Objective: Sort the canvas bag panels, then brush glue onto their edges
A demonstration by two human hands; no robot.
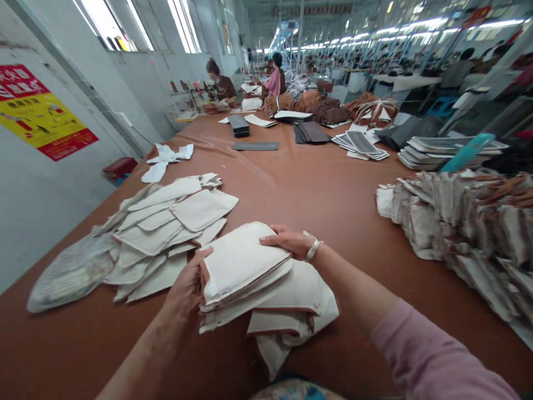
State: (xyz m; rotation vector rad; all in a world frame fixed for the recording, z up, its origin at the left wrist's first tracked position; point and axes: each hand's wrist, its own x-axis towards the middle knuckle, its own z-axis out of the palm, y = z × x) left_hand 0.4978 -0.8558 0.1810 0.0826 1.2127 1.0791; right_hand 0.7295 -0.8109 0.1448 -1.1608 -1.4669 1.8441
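Both hands hold a stack of cream fabric pieces (245,261) with brown edges, low in the middle of the view. My left hand (189,280) grips the stack's left end, its thumb on top and the other fingers hidden behind it. At the far right corner, my right hand (289,240) is closed on the stack, thumb on the upper face. More cream pieces (291,322) lie loosely on the brown table (291,189), partly under the held stack. A spread pile of similar pieces (166,222) lies to the left.
A clear plastic bag (69,278) lies at the left. Thick rows of bundled pieces (466,222) fill the right side. Grey strips (255,146), dark panels (311,133) and brown bundles (308,103) sit farther back. Two people (225,86) are beyond the table's far end.
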